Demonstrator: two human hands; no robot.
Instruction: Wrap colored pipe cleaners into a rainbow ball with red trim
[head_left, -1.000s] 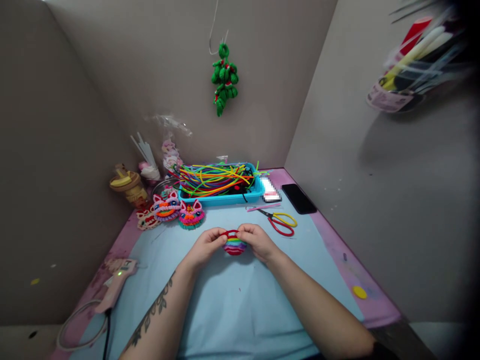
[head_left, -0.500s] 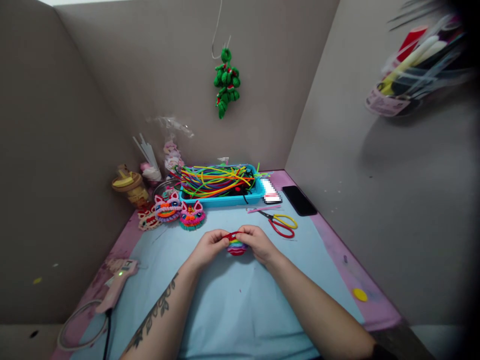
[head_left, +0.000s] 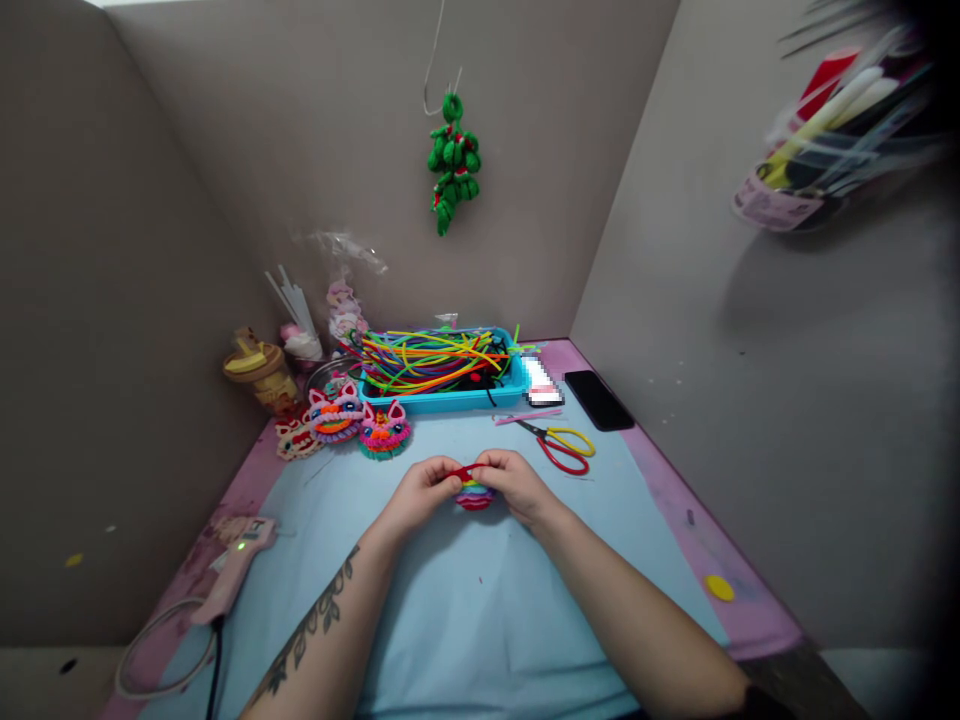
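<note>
Between my two hands is a small rounded rainbow-striped pipe-cleaner piece (head_left: 475,497), with red along its top and bottom and yellow, blue and purple bands between. My left hand (head_left: 426,490) pinches its upper left edge between thumb and fingers. On the other side, my right hand (head_left: 513,484) grips the upper right edge, and a red strip spans the gap between the fingertips. My fingers hide both upper corners of the piece. Just beyond my right hand lie scissors (head_left: 559,447) with one yellow and one red handle, beside a pink pipe cleaner (head_left: 529,416).
Behind my hands stands a blue tray (head_left: 442,402) of colourful pipe cleaners. Finished animal-face pieces (head_left: 384,430) sit left of it, near a brown cup (head_left: 259,375). A glue gun (head_left: 236,570) with a cord lies left. A black phone (head_left: 598,400) rests right.
Both hands stay nearly in place around the striped piece. The red strip at its top looks slightly shifted and the fingers have moved very little.
</note>
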